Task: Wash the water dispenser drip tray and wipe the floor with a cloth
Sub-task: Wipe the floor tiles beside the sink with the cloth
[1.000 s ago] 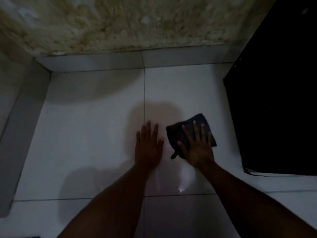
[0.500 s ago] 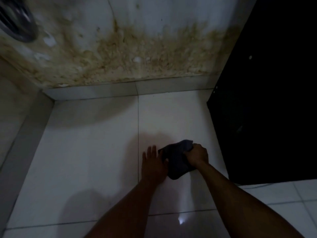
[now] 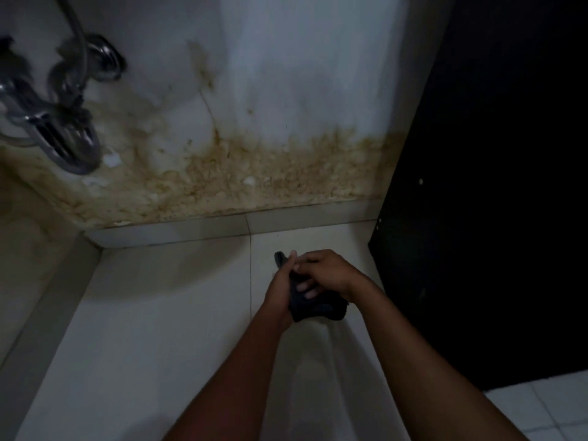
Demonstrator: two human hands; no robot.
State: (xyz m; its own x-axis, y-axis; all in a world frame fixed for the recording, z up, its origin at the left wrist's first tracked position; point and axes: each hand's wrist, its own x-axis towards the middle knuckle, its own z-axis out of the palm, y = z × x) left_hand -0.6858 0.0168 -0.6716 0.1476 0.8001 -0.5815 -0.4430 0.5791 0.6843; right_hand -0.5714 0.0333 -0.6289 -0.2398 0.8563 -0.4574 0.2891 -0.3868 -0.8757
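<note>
Above the white tiled floor (image 3: 165,313) near its far wall edge, dark cloth (image 3: 313,308) bunched and gripped between left hand (image 3: 281,289) and right hand (image 3: 331,272), both closed on it, black cabinet (image 3: 493,218) just to the right.

The light is dim. A white wall (image 3: 286,74) faces the camera, its lower band mottled with brown stain (image 3: 254,176) down to a pale tiled skirting (image 3: 197,229). Chrome pipes (image 3: 60,122) jut from the wall at upper left, blurred. The floor (image 3: 143,313) is large pale tiles, glossy, with thin grout lines; smaller tiles (image 3: 541,405) show at lower right. A tall black unit (image 3: 493,218) fills the right side, standing on the floor against the wall.
</note>
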